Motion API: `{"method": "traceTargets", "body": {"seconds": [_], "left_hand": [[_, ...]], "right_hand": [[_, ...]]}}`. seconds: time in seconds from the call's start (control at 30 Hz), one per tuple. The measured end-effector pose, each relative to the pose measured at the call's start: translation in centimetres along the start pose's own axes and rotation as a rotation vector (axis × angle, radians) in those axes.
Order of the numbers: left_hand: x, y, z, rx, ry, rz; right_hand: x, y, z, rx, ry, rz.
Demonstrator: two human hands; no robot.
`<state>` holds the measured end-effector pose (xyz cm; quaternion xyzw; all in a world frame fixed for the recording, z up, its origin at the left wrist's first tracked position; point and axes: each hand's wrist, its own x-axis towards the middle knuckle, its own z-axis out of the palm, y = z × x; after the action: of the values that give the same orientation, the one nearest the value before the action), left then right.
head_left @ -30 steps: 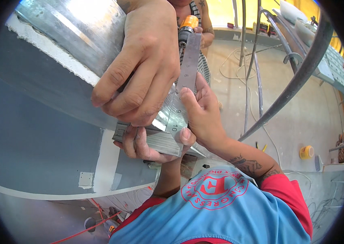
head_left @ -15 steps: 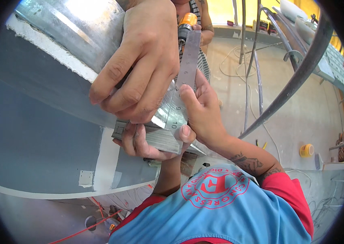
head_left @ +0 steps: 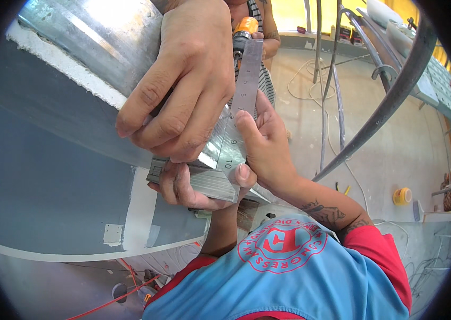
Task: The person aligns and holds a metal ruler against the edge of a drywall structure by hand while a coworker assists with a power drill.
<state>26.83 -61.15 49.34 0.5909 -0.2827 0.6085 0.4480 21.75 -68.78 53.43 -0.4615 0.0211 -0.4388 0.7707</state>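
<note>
A: Since both hands are busy, what shows biggest around them?
B: Grey panel (head_left: pixel 55 160), left of the left hand (head_left: pixel 184 192). Next, shiny metal sheet (head_left: pixel 103 40), up-left of it, ragged white edge below.
A: Then?
B: Co-worker's hand (head_left: pixel 191 80), directly above the left hand, fingers bent downward; can't tell its grip.
A: Try square (head_left: pixel 230 152)?
B: Held by both: left hand curled around the stock, right hand (head_left: pixel 268 138) gripping the blade, thumb on its face.
A: Smallest?
B: Orange-and-black drill (head_left: pixel 244 34), beyond the right hand.

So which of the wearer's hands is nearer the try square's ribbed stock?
Left. The left hand is wrapped around the ribbed stock; the right hand grips the ruled blade, farther from the stock.
</note>
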Motion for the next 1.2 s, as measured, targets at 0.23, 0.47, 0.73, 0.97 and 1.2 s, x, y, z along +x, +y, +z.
{"method": "traceTargets", "body": {"seconds": [0.23, 0.47, 0.73, 0.97, 1.2], "left_hand": [[0.1, -0.2, 0.0, -0.042, -0.007, 0.036], [0.3, -0.7, 0.0, -0.057, -0.018, 0.061], [0.4, -0.8, -0.4, -0.060, -0.066, 0.095], [0.2, -0.1, -0.5, -0.038, -0.050, 0.065], [0.7, -0.7, -1.2, 0.061, -0.118, 0.098]], "right_hand": [[0.1, 0.2, -0.2, -0.038, -0.003, -0.030], [0.0, 0.1, 0.1, 0.015, 0.007, 0.017], [-0.2, -0.1, -0.5, -0.036, -0.044, 0.071], [-0.1, -0.2, -0.6, -0.020, -0.031, 0.038], [0.2, 0.8, -0.6, -0.014, -0.023, 0.056]]}}
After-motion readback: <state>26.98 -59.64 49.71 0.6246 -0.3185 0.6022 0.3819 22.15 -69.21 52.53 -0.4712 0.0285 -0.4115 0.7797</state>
